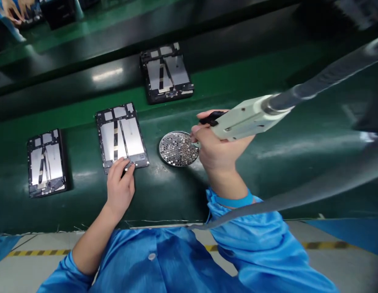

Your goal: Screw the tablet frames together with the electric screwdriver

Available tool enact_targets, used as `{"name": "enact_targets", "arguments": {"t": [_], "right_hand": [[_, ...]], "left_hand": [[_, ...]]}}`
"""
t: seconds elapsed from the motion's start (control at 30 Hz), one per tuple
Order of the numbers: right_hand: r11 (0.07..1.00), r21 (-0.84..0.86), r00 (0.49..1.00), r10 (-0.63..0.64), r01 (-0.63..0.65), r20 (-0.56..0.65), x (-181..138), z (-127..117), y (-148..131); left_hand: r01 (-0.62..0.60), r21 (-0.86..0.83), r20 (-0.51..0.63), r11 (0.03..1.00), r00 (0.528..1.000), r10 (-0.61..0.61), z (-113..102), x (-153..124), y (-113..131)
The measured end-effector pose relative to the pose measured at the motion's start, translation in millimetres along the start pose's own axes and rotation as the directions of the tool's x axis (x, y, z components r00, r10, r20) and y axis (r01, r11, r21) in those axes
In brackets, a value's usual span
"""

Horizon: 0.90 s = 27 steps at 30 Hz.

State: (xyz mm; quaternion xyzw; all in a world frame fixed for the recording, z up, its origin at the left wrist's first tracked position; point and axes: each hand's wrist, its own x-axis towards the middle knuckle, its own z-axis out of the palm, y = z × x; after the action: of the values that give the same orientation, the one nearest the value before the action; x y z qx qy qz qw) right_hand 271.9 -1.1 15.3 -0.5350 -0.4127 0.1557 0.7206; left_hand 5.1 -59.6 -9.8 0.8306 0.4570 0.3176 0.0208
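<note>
My left hand (120,185) rests with its fingertips pressed together on the near edge of an opened tablet chassis (121,136) lying on the green belt (268,81). My right hand (218,148) is wrapped round a pale grey electric screwdriver (247,118), whose grey cable (329,73) runs up to the right. The tool's tip is hidden behind my hand, just right of a round perforated metal screw dish (178,148).
Two more opened tablet chassis lie on the belt, one at the left (47,162) and one further back (166,73). Another person's hand (12,12) shows at the top left. A yellow-striped floor line (39,252) runs below the belt edge.
</note>
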Motion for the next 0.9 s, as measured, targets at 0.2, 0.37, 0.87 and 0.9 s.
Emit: {"name": "enact_targets", "arguments": {"t": [0.2, 0.37, 0.87, 0.9], "right_hand": [[0.999, 0.036, 1.000, 0.021, -0.020, -0.006, 1.9, -1.0, -3.2], [0.999, -0.027, 1.000, 0.019, -0.019, 0.002, 4.2, -1.0, -8.4], [0.981, 0.177, 0.993, -0.057, 0.075, -0.108, 17.5, -2.9, -6.3], [0.981, 0.179, 0.994, -0.053, 0.070, -0.098, 18.3, -6.0, -5.5]], "left_hand": [[0.004, -0.031, 0.008, 1.000, 1.000, -0.004, -2.1, 0.4, 2.2], [0.005, 0.001, 0.023, 1.000, 1.000, -0.005, -4.2, 5.1, 7.0], [-0.092, 0.047, 0.025, 0.995, 0.996, 0.091, 1.6, -2.3, 2.5], [-0.085, 0.041, 0.027, 0.995, 0.996, 0.084, 2.0, -3.1, 1.6]]}}
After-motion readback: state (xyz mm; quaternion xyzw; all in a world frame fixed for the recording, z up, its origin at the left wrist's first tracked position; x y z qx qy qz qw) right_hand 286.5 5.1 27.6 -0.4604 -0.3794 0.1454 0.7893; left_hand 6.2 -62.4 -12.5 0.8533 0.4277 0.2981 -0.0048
